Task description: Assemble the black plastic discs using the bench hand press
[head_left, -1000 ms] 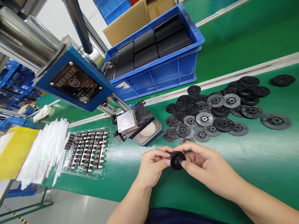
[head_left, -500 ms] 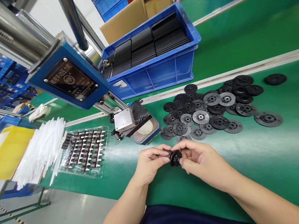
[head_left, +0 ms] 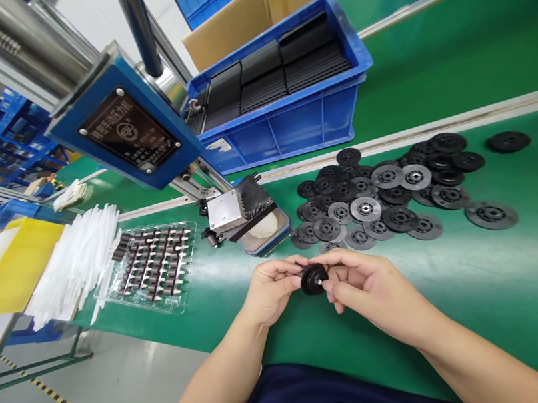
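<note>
Between my two hands is a small black round part [head_left: 313, 280] with a pale pin at its centre, held just above the green table. My left hand [head_left: 273, 290] pinches its left side with thumb and fingers. From the right, my right hand [head_left: 361, 283] has its fingertips closed on the part's edge and near the pin. Beyond my hands lies a spread of black and grey discs [head_left: 366, 208]. A clear tray [head_left: 156, 265] with rows of dark cylindrical pieces sits to the left.
A blue hand press [head_left: 129, 125] stands at the back left, its base [head_left: 266, 232] holding a metal block [head_left: 226, 209]. Behind it is a blue bin [head_left: 283, 128] of black flat pieces. White strips [head_left: 76, 264] and a yellow sheet [head_left: 20, 265] lie far left.
The black part has turned so that its round face and pale pin show. My hands have hardly shifted, and the view has moved slightly.
</note>
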